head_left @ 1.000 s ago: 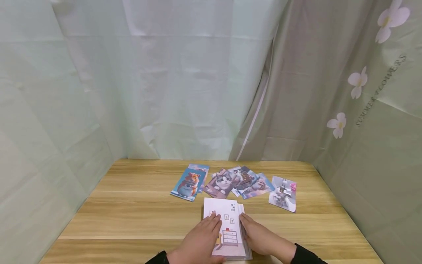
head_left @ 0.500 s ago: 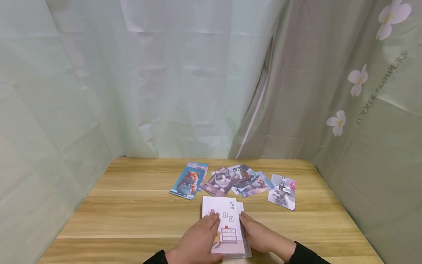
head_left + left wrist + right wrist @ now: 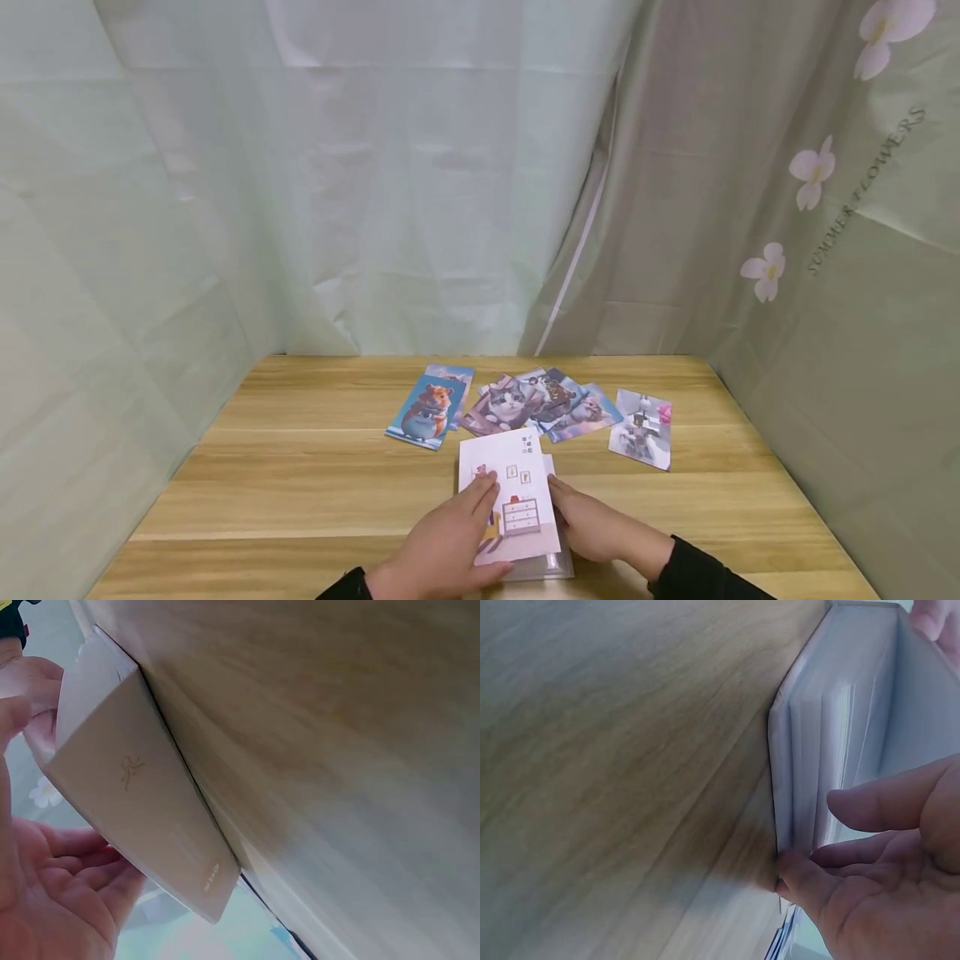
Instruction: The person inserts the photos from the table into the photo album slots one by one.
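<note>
A small photo album (image 3: 517, 500) with a white illustrated cover lies near the table's front, its cover raised at the right side. My left hand (image 3: 442, 542) rests on the cover with extended fingers, its thumb by the lower edge. My right hand (image 3: 596, 525) is at the album's right edge. In the right wrist view, the right hand's fingers (image 3: 810, 881) touch the lower part of the album (image 3: 780, 772) while the thumb stands apart from them, before the pages. The left wrist view shows the album's plain spine (image 3: 150, 787) and my left hand (image 3: 60, 877) beside it.
Behind the album lie several picture cards: a hamster card (image 3: 426, 412) at left, a cat card (image 3: 502, 408) among overlapping ones in the middle, and a single card (image 3: 642, 429) at right. Pale curtains (image 3: 435, 183) enclose the wooden table (image 3: 300, 492).
The album's cover has lifted at the right and tilts, showing more of the clear pages beneath. Both hands stay close to where they were. The cards have not moved on the table.
</note>
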A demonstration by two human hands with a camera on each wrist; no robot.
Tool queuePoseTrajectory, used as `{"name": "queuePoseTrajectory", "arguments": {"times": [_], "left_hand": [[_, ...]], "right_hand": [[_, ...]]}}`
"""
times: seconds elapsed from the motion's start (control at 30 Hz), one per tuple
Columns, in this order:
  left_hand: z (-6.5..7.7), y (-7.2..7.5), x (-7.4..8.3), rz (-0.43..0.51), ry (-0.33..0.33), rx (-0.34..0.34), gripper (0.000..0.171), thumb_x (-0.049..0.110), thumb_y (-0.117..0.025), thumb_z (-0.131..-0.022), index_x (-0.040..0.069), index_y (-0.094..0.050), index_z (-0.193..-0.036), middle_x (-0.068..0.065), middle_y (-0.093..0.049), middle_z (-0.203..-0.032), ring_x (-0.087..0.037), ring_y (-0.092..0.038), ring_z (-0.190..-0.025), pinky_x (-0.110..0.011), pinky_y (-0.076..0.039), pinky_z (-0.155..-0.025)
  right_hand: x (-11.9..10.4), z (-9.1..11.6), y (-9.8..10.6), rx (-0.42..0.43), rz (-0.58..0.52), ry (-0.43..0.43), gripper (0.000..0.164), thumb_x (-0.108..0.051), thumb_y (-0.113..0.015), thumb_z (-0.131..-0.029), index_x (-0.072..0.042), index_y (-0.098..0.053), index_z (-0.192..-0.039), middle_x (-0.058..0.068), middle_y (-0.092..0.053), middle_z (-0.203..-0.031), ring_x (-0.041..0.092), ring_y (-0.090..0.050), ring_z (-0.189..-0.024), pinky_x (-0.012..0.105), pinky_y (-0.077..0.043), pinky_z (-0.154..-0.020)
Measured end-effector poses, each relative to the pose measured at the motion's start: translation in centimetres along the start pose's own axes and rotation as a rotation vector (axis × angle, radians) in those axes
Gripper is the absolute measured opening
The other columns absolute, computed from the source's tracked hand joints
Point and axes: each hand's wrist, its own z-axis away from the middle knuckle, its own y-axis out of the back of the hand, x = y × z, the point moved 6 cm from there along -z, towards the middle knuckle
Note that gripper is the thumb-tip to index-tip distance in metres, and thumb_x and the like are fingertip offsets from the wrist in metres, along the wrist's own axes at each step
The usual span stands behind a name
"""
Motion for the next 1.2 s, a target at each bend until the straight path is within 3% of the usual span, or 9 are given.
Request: {"name": "queuePoseTrajectory", "arguments": {"times": [0.3,0.5,0.83,1.03,1.2], "left_hand": [[0.5,0.9,0.4,0.021,-0.081,0.086,0.079,0.056,-0.057,-0.096,-0.004,-0.045,-0.146,-0.017,-0.043,-0.153,-0.025,-0.047,-0.137,-0.036,-0.049,-0.102],[0.4,1.6,0.8,0.034,-0.128,0.106,0.07,0.047,-0.057,-0.098,0.001,-0.043,-0.149,-0.01,-0.039,-0.157,-0.02,-0.044,-0.139,-0.034,-0.049,-0.103],[1.1,5.1,0.9,0.076,-0.159,0.423,0.066,0.036,-0.065,-0.093,-0.002,-0.049,-0.144,-0.01,-0.041,-0.156,-0.021,-0.048,-0.136,-0.033,-0.053,-0.097],[2.1,6.6,0.1,0.136,-0.15,0.533,0.061,0.038,-0.053,-0.099,-0.003,-0.048,-0.144,-0.012,-0.043,-0.154,-0.026,-0.052,-0.132,-0.031,-0.049,-0.102],[3.8,7.2,-0.9,0.136,-0.142,0.609,0.061,0.039,-0.049,-0.101,-0.004,-0.048,-0.143,-0.013,-0.046,-0.151,-0.027,-0.056,-0.128,-0.021,-0.04,-0.107]], "right_hand": [[-0.3,0.0,0.3,0.016,0.035,0.003,0.051,0.004,-0.054,-0.091,0.02,-0.043,-0.138,0.038,-0.04,-0.146,0.048,-0.04,-0.137,0.058,-0.034,-0.11],[-0.3,0.0,0.2,0.045,0.047,-0.003,0.052,0.005,-0.055,-0.088,0.021,-0.044,-0.137,0.039,-0.041,-0.145,0.048,-0.043,-0.135,0.057,-0.036,-0.11],[-0.1,0.0,0.0,0.036,0.038,-0.028,0.054,0.004,-0.054,-0.089,0.02,-0.041,-0.14,0.038,-0.037,-0.148,0.047,-0.039,-0.138,0.057,-0.033,-0.111],[-0.1,-0.1,-0.1,0.025,0.018,-0.04,0.054,0.003,-0.052,-0.091,0.02,-0.04,-0.141,0.038,-0.035,-0.15,0.046,-0.036,-0.141,0.057,-0.03,-0.113],[0.2,-0.1,-0.5,0.004,0.028,-0.05,0.053,0.0,-0.052,-0.095,0.018,-0.039,-0.143,0.036,-0.033,-0.151,0.045,-0.034,-0.142,0.056,-0.031,-0.113]]}}
